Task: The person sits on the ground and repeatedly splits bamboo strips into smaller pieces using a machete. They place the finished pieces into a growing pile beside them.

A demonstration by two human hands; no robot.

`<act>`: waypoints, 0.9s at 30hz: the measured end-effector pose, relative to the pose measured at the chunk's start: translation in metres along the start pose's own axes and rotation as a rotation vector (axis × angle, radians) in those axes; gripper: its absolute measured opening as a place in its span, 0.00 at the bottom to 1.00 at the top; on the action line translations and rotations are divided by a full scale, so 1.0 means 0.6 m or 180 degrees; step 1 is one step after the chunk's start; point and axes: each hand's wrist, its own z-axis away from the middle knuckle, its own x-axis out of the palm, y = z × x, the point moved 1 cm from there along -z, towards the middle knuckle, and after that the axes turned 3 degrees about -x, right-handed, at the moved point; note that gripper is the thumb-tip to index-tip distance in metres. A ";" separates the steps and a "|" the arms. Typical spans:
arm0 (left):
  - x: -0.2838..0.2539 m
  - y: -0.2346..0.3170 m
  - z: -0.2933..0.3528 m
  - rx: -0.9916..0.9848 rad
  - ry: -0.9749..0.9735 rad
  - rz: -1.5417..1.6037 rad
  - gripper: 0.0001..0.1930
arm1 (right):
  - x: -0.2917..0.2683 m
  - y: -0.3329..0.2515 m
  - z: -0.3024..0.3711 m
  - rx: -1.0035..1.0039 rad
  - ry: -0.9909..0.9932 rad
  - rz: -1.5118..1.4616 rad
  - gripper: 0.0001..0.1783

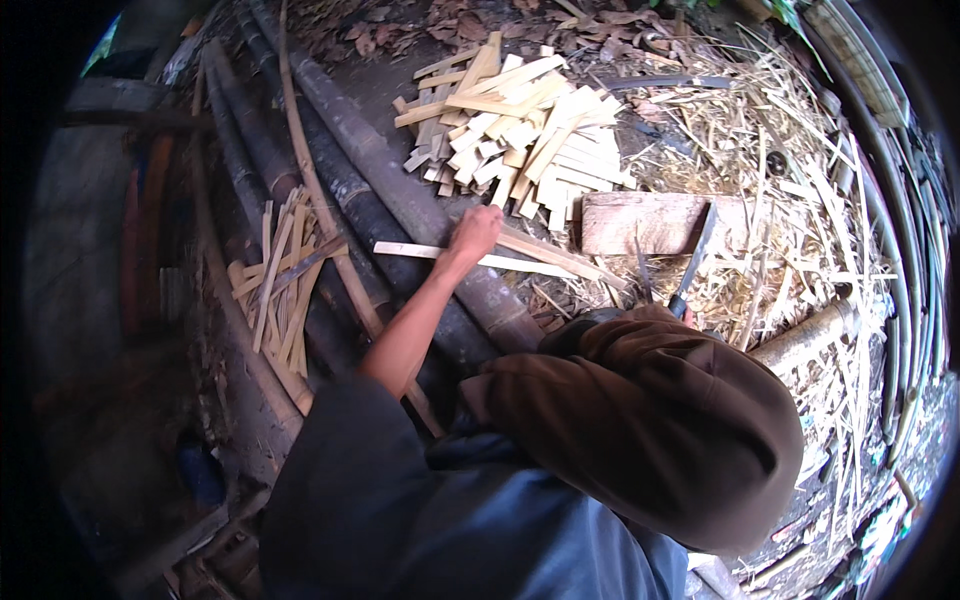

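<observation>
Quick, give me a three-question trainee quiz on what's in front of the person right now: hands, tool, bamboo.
1. True or false: the left hand is closed on a pale bamboo strip lying across the dark bamboo poles.
2. Where does the big pile of cut slats lie? A) beyond the wooden block, B) in the person's lap, C) left of the poles.
3. Fill in: the knife rests with its blade on the wooden ____.

Key: 1 true. 2 A. 3 block. The right hand is mostly hidden behind the brown sleeve, so its grip on the knife handle cannot be confirmed.
</observation>
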 end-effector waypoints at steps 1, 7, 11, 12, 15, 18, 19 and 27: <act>0.036 -0.032 -0.007 0.0256 -0.0100 -0.0243 0.07 | 0.007 -0.005 0.002 -0.0025 -0.0055 -0.0010 0.16; 0.117 -0.016 -0.054 0.1038 -0.1269 -0.1387 0.07 | 0.016 -0.020 -0.010 -0.0178 0.0165 -0.0249 0.18; 0.086 0.003 -0.074 0.1791 -0.1408 -0.1458 0.08 | 0.016 -0.033 -0.021 -0.0417 0.0262 -0.0719 0.19; 0.061 -0.008 -0.054 0.2176 -0.1094 -0.1116 0.08 | 0.023 -0.052 -0.021 -0.0500 0.0167 -0.0827 0.19; -0.002 0.029 -0.047 0.2093 -0.0372 -0.0561 0.09 | 0.020 -0.065 -0.013 -0.0677 0.0664 0.0406 0.24; -0.040 0.111 -0.064 0.0287 -0.1110 0.0657 0.11 | 0.017 -0.032 -0.045 -0.0134 0.0250 -0.0281 0.26; -0.032 0.121 -0.071 0.0191 -0.1304 0.1177 0.12 | 0.024 -0.036 -0.043 -0.0098 0.0323 -0.0278 0.26; 0.028 0.323 -0.083 -0.0359 -0.3030 0.3013 0.27 | 0.027 -0.101 0.011 -0.0381 0.1203 0.0103 0.23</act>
